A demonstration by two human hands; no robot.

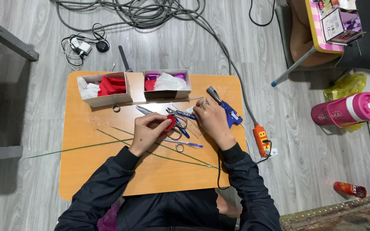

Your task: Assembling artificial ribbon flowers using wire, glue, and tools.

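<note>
Centrally, left hand (147, 130) pinches red piece (168, 124) betw. thumb and fingers, lifted just off table (86, 171) over scissors (168, 114) and pens (184, 143), prob. to keep it clear for shaping; right hand (212, 119) rests knuckles-up just left of blue glue gun (224, 109), fingers curled, can't tell if grasping anything. Green wire stems (108, 143) lie flat across near side, within reach. Far edge: left box (103, 87) w/ red and white paper, right box (167, 83) w/ white, red, purple paper, both open-topped for easy picking.

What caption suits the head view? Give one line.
Left hand pinches a red piece; right hand rests beside a blue glue gun.
</note>
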